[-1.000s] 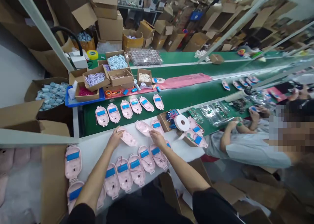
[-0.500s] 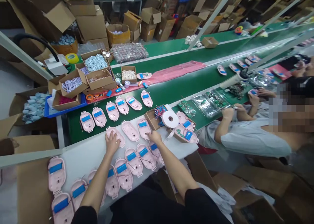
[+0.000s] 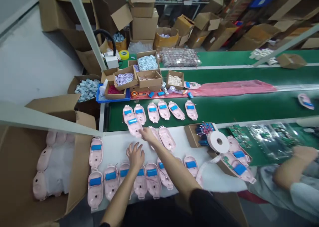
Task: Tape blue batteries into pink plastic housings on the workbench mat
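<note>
My right hand [image 3: 149, 135] pinches the lower end of a pink plastic casing [image 3: 134, 128] with a blue battery pack inside. This casing is over the near edge of the green belt and overlaps another casing there. My left hand [image 3: 136, 156] holds nothing, its fingers spread above the white work surface [image 3: 113, 150]. Two casings without a blue pack lie beyond my right forearm; one is a pink casing [image 3: 166, 139], the other is partly hidden. Nearer me stands a row of casings with blue packs, among them a pink casing [image 3: 153, 180]. My forearms cover parts of this row.
More casings lie on the green belt [image 3: 219, 107]. To the right are a white tape roll [image 3: 218, 141], a carton of wires [image 3: 195, 137] and bagged circuit boards [image 3: 274, 137]. A large carton of pink shells [image 3: 41, 185] stands at left. A co-worker's arm [image 3: 291, 167] is at far right.
The view has swung left. My right hand has carried a casing with a blue pack leftward to the belt edge. My left hand has come off the empty casing and opened.
</note>
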The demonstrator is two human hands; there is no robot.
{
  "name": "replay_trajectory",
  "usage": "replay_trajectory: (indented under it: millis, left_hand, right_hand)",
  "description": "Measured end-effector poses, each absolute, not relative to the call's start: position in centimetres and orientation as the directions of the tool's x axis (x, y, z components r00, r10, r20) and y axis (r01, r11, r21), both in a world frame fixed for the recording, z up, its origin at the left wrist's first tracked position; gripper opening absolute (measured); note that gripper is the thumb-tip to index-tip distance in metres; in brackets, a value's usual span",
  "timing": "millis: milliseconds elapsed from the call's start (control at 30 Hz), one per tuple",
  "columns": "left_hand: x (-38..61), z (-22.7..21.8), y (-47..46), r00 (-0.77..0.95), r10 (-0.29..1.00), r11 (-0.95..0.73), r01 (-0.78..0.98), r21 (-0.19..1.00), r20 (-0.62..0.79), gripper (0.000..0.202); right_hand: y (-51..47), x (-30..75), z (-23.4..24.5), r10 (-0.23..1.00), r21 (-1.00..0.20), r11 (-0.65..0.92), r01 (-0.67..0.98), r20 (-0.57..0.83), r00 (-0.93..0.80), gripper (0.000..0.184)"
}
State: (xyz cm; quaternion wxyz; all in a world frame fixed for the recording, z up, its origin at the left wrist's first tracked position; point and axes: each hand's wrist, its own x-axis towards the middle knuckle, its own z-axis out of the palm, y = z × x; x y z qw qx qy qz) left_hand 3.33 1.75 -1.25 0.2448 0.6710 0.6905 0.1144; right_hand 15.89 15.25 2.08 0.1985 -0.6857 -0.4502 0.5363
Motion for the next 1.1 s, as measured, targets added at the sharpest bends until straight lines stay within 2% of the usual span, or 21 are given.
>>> replay_trajectory:
  millis: [167,300,367,433,500,533,600,700,767,900,1000,1100]
  left_hand:
    - [-2.3,-0.6,0.7,-0.119,0.971,0.208,0.844,0.494,-0.206,0.038]
    - [-5.1,-2.7,1.3,-0.077,0.974,0.18,0.838,0.516,-0.214,0.039]
    - [-5.0,-3.8,2.1,-0.006,0.977,0.126,0.823,0.553,-0.214,0.042]
    - [-3.5,-4.4,3.3,0.095,0.978,0.039,0.793,0.609,-0.187,0.043]
    - [-0.7,-4.8,4.5,0.182,0.976,-0.062,0.761,0.646,-0.121,0.044]
    - [1.1,-5.0,5.2,0.209,0.974,-0.107,0.758,0.643,-0.084,0.045]
    - [5.6,-6.0,6.4,0.253,0.967,-0.181,0.782,0.596,-0.039,0.049]
    - [12.9,-8.2,7.7,0.346,0.933,-0.264,0.844,0.466,-0.098,0.055]
    - [17.1,-9.7,7.9,0.387,0.907,-0.301,0.872,0.386,-0.168,0.057]
    - [22.2,-10.7,6.7,0.394,0.888,-0.321,0.901,0.291,-0.239,0.061]
    - [23.8,-8.6,6.3,0.425,0.845,-0.339,0.895,0.291,-0.323,0.064]
    - [25.0,-4.3,7.0,0.518,0.765,-0.398,0.847,0.353,-0.382,0.065]
  right_hand:
    - [24.0,2.2,0.9,0.783,-0.726,-0.551,0.411,-0.62,-0.044,0.021]
    - [23.8,1.5,0.1,0.773,-0.707,-0.587,0.395,-0.634,0.015,0.028]
    - [21.8,5.1,-0.1,0.833,-0.738,-0.528,0.419,-0.547,0.085,0.028]
    - [18.6,10.9,0.2,0.915,-0.757,-0.401,0.515,-0.359,0.184,0.027]
    - [14.6,17.8,0.5,0.951,-0.682,-0.301,0.666,-0.163,0.263,0.031]
    - [12.6,21.3,0.5,0.951,-0.607,-0.3,0.736,-0.132,0.279,0.035]
    - [9.1,27.1,-0.1,0.934,-0.443,-0.356,0.823,-0.2,0.296,0.041]
    - [6.3,32.7,-1.9,0.908,-0.329,-0.351,0.877,-0.347,0.233,0.063]
    - [5.6,34.6,-3.0,0.893,-0.306,-0.391,0.868,-0.354,0.277,0.071]
    - [4.4,36.7,-4.1,0.858,-0.28,-0.493,0.824,-0.317,0.406,0.069]
    - [3.5,38.0,-4.7,0.847,-0.26,-0.506,0.823,-0.329,0.417,0.065]
    - [3.7,39.3,-4.2,0.871,-0.254,-0.453,0.855,-0.329,0.364,0.064]
